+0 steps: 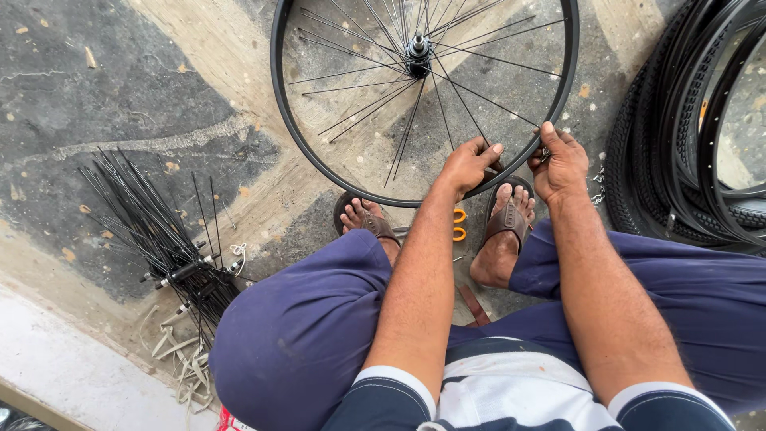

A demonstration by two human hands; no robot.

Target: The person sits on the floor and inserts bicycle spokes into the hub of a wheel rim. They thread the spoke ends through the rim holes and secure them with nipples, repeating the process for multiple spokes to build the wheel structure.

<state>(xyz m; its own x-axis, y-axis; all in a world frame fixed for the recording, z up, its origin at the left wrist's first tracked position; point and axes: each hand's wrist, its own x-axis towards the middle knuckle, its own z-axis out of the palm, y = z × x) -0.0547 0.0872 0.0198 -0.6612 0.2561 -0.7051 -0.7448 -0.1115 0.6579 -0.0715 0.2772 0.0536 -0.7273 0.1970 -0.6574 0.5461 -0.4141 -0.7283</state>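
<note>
Head view: both hands, left hand (469, 166) and right hand (561, 164), grip the black wheel rim (297, 128) beside stacked tyres (638, 160).

navy trousers (303, 335), navy-and-white striped shirt (495, 391), brown sandals (507, 219), bare forearms

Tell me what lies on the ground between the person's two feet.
In the head view, an orange-handled tool lies on the concrete between the left foot and right foot, just below the wheel rim.
</note>
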